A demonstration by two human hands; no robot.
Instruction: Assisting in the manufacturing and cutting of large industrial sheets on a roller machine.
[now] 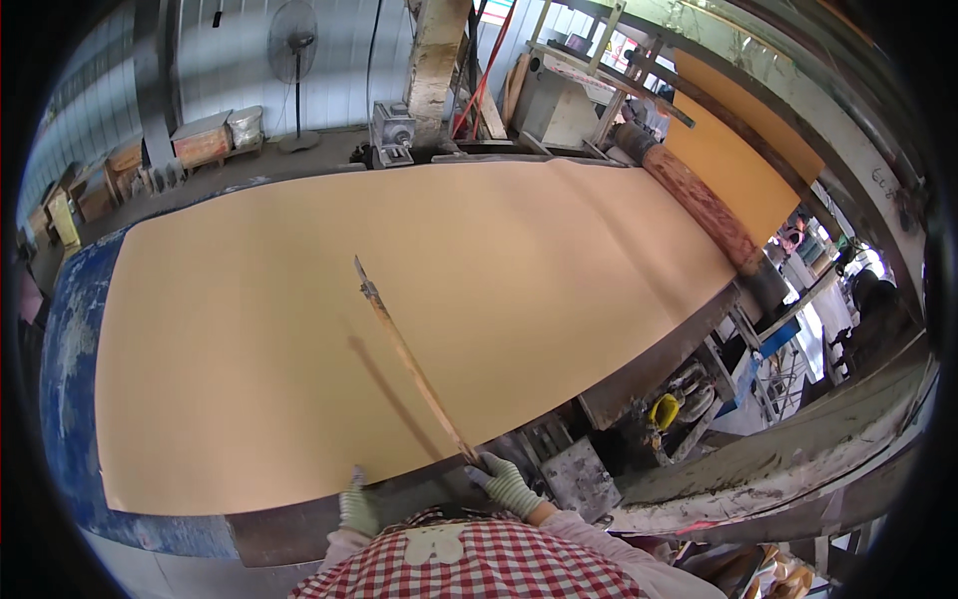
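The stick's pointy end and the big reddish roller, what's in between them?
Just bare tan sheet, with a faint darker band across it, between the stick's pointy end and the reddish roller. The head view shows this.

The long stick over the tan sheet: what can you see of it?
The stick is slim and looks wooden, with a grey, pointed tip that may be metal. The right hand, in a striped glove, grips its near end. It slants away and leftward; its separate shadow on the tan sheet suggests the tip is raised.
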